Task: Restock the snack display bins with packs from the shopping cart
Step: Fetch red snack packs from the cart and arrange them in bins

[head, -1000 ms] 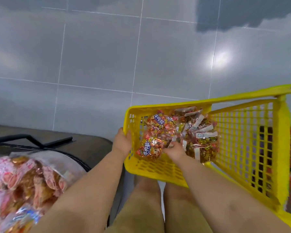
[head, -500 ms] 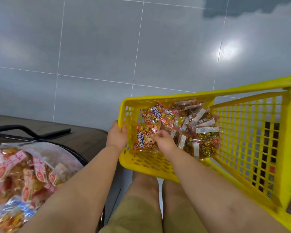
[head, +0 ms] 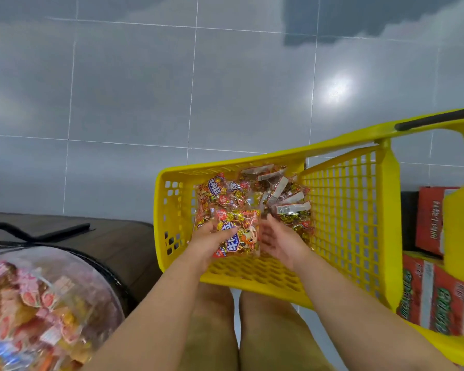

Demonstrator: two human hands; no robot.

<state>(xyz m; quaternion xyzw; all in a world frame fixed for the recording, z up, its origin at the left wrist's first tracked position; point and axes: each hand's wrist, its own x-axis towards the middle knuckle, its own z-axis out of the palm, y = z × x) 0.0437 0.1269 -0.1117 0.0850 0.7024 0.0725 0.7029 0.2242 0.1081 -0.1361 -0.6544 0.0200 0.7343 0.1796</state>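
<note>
The yellow shopping cart point(head: 354, 210) stands in front of me with several clear snack packs point(head: 279, 199) of red and gold sweets piled in its far corner. Both my hands are inside it. My left hand point(head: 209, 241) holds one snack pack point(head: 241, 234) by its left side, lifted a little off the pile. My right hand point(head: 279, 241) is at the pack's right edge with its fingers spread and relaxed. At the lower left is a round clear display bin point(head: 99, 285) with pink and orange packs in it.
Red cartons point(head: 434, 293) are stacked to the right of the cart, partly behind its yellow frame. A brown surface point(head: 113, 236) with a black metal frame point(head: 38, 231) lies behind the bin. Grey floor tiles point(head: 198, 89) stretch beyond. My knees are below the cart.
My left hand left the cart's rim, went inside and took hold of a pack. My right hand shifted from the pile to that pack's right side.
</note>
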